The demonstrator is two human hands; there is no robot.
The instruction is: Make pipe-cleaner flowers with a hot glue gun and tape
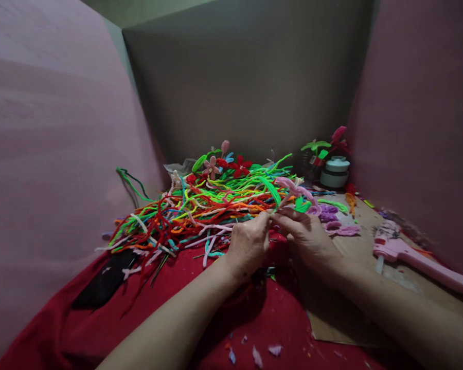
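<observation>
My left hand (249, 245) is closed, its fingers pinched at the lower end of a pipe-cleaner flower. Opposite it, almost touching, my right hand (310, 240) pinches the same stem. Pink petals of the pipe-cleaner flower (291, 186) rise above my fingertips, and a bent green leaf (270, 189) curves out on the left side. The fingers hide the pinched part of the stem. Behind both hands spreads a tangled heap of coloured pipe cleaners (200, 205). Purple and pink looped pieces (343, 229) lie just beyond my right hand.
A pink hot glue gun (420, 262) lies on a cardboard sheet (343, 326) at the right. Finished flowers (211, 168) stand behind the heap. A lidded jar (335, 172) is at back right. A black flat object (104, 280) rests on the red cloth (170, 308).
</observation>
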